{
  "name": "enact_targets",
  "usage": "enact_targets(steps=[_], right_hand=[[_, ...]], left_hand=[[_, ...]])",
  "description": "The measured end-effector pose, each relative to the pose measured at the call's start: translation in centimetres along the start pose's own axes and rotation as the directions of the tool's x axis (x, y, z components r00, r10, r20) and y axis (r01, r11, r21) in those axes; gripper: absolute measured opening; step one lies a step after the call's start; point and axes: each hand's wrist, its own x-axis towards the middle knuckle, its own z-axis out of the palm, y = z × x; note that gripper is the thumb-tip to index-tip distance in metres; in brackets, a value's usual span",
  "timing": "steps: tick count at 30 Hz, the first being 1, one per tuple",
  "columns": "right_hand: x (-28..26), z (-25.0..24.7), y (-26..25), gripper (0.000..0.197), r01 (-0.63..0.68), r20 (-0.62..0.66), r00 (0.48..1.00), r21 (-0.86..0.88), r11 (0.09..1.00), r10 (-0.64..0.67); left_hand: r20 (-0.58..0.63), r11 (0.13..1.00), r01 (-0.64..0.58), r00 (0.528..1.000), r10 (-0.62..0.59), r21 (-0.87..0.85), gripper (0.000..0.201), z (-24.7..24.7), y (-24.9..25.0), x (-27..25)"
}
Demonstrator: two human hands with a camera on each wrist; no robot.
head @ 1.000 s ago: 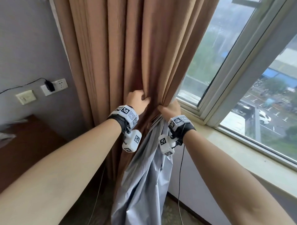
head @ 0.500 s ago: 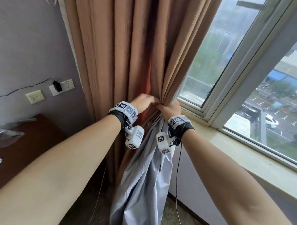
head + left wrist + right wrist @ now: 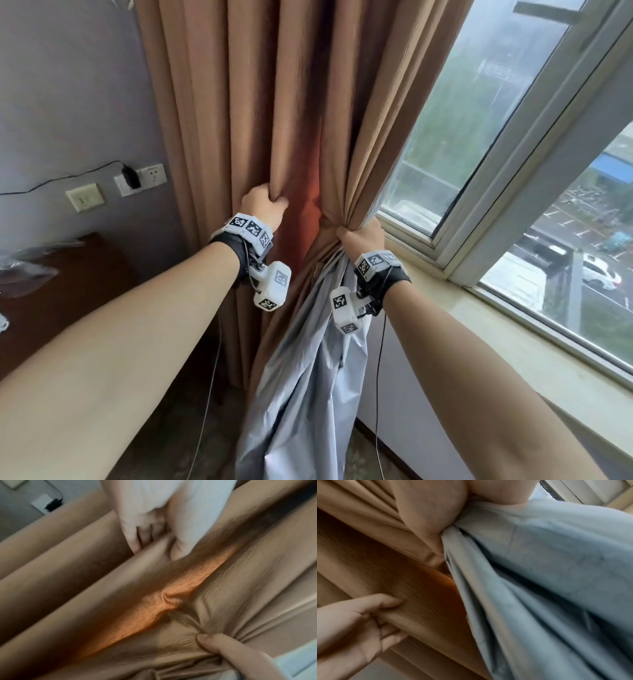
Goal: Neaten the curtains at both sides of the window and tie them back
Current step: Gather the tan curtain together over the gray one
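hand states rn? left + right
Left hand: closed, gripping a fold of the brown curtain.
Right hand: closed, grip round the gathered curtain edge, with the grey lining hanging below it.

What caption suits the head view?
Left hand and right hand gather the brown curtain beside the window.

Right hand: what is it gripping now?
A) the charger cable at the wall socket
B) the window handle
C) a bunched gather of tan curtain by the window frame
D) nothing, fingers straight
C: in the head view the right hand is closed round a gather of the curtain next to the window frame, with the grey lining hanging below it.
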Motion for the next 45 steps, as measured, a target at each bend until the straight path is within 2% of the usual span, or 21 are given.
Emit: enact_targets(steps=[3, 7, 11, 13, 15, 17, 20, 22, 23, 26, 29, 31, 33, 34, 35, 37, 38, 39, 41, 43, 45], right_hand=[[1.2, 0.5, 1.0, 0.046, 0.006, -0.044, 0.999, -0.051, 0.999, -0.008], [1.6, 1.3, 1.0, 0.051, 0.07, 0.019, 0.997, -0.045, 0.997, -0.069], [1.6, 1.8, 1.1, 0.058, 0.119, 0.062, 0.991, -0.034, 0.992, -0.117], [1.7, 1.6, 1.2, 0.06, 0.133, 0.077, 0.988, -0.014, 0.991, -0.132], [1.8, 1.4, 1.6, 0.061, 0.132, 0.09, 0.987, 0.01, 0.991, -0.133], [1.5, 1.2, 1.7, 0.066, 0.148, 0.105, 0.983, 0.035, 0.988, -0.151], [1.6, 1.1, 1.7, 0.08, 0.118, 0.201, 0.967, 0.182, 0.976, -0.154], [2.0, 1.3, 1.8, 0.075, 0.101, 0.246, 0.956, 0.233, 0.967, -0.159], [2.0, 1.3, 1.7, 0.071, 0.079, 0.224, 0.966, 0.221, 0.972, -0.129], [1.8, 1.3, 1.1, 0.059, 0.004, 0.007, 1.0, 0.09, 0.996, -0.005], [1.3, 1.7, 0.3, 0.045, -0.019, -0.092, 0.996, 0.016, 1.0, 0.021], [1.5, 2.2, -0.1, 0.043, -0.05, -0.136, 0.99, -0.013, 0.999, 0.047], [1.6, 2.7, -0.5, 0.044, -0.087, -0.161, 0.984, -0.03, 0.996, 0.081], [1.6, 3.0, -0.6, 0.044, -0.098, -0.171, 0.981, -0.03, 0.995, 0.092], [1.6, 3.3, -0.7, 0.044, -0.101, -0.175, 0.98, -0.027, 0.995, 0.095], [1.3, 3.9, -1.0, 0.042, -0.092, -0.164, 0.982, -0.012, 0.996, 0.089], [1.2, 4.2, -1.1, 0.04, -0.084, -0.158, 0.984, -0.008, 0.996, 0.082], [1.1, 4.5, -1.2, 0.038, -0.078, -0.16, 0.984, -0.01, 0.997, 0.076], [0.8, 5.1, -1.5, 0.036, -0.079, -0.173, 0.982, -0.025, 0.997, 0.074], [0.3, 5.3, -2.0, 0.037, -0.093, -0.191, 0.978, -0.027, 0.995, 0.086], [-0.1, 5.5, -2.5, 0.035, -0.086, -0.201, 0.976, -0.033, 0.996, 0.078]], left_hand=[[0.19, 0.999, -0.053, 0.98, 0.051, 0.009, 0.015, -0.2, 0.4, -1.6], [0.282, 0.998, -0.066, 0.957, 0.067, -0.012, 0.048, 1.1, 1.0, -2.0], [0.386, 0.997, -0.028, 0.921, 0.056, -0.078, 0.028, 1.5, 3.4, -3.2], [0.475, 0.998, -0.045, 0.878, 0.056, -0.034, 0.012, 1.8, 4.2, -3.4], [0.519, 0.999, -0.002, 0.854, 0.027, -0.047, 0.012, 2.2, 4.3, -3.3], [0.553, 0.986, 0.06, 0.832, 0.037, -0.156, 0.015, 2.5, 4.9, -3.5], [0.54, 0.923, 0.21, 0.842, -0.003, -0.322, 0.047, 3.6, 5.0, -3.0], [0.523, 0.909, 0.228, 0.852, -0.014, -0.349, 0.045, 3.9, 4.6, -2.4], [0.523, 0.906, 0.239, 0.852, -0.023, -0.348, 0.041, 3.7, 4.6, -2.4], [0.541, 0.909, 0.241, 0.841, -0.021, -0.339, 0.028, 2.5, 5.2, -3.1], [0.53, 0.92, 0.198, 0.848, 0.012, -0.338, 0.034, 1.9, 3.8, -2.2], [0.37, 0.927, 0.14, 0.929, -0.002, -0.349, 0.029, 1.3, 2.3, -1.4], [0.093, 0.954, 0.081, 0.994, -0.057, -0.288, 0.017, 0.0, 0.6, -1.0], [-0.062, 0.974, 0.053, 0.996, -0.069, -0.22, 0.01, -0.7, -0.1, -0.7], [-0.183, 0.985, 0.042, 0.98, -0.073, -0.168, 0.016, -1.2, -0.9, -0.4], [-0.277, 0.992, 0.025, 0.959, -0.058, -0.122, 0.046, -2.0, -2.2, 0.5], [-0.268, 0.996, 0.011, 0.963, -0.035, -0.088, 0.052, -2.4, -2.5, 1.1], [-0.217, 0.999, -0.021, 0.976, 0.012, -0.04, 0.046, -2.6, -2.8, 1.8], [-0.054, 0.99, -0.136, 0.989, 0.135, -0.025, 0.022, -3.3, -2.9, 2.5], [0.114, 0.969, -0.233, 0.964, 0.241, -0.082, 0.018, -3.7, -2.5, 2.2], [0.223, 0.946, -0.3, 0.92, 0.321, -0.124, 0.027, -3.5, -2.2, 1.8]])
